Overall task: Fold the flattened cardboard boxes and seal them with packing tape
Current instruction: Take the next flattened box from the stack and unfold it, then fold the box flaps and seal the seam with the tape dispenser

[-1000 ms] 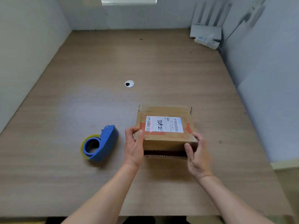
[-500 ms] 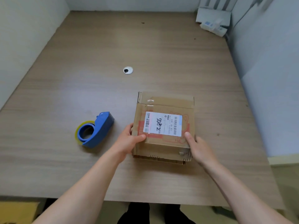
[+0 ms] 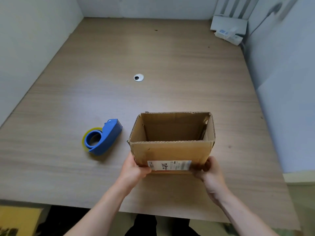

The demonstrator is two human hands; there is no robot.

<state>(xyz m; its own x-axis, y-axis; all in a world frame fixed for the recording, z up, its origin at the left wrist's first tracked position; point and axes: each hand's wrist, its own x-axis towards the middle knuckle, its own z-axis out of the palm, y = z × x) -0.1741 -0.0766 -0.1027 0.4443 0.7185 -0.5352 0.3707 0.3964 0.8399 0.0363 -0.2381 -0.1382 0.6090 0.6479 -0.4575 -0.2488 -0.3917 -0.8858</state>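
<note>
A brown cardboard box (image 3: 170, 150) stands on the wooden table (image 3: 153, 57) with its open side up and its inside bare. A white shipping label sits low on its near wall. My left hand (image 3: 134, 169) grips the box's lower left corner, and my right hand (image 3: 207, 170) grips the lower right corner. A blue tape dispenser (image 3: 102, 139) with a yellowish roll of packing tape lies on the table just left of the box, apart from both hands.
A round cable grommet (image 3: 138, 77) sits in the tabletop beyond the box. A white device with a cable (image 3: 228, 29) lies in the far right corner. Pale walls enclose the table on the left, back and right. The table's front edge runs under my forearms.
The box lay flat with its label up; now it stands upright with the open side up and the label facing me. Both hands shifted to its lower corners.
</note>
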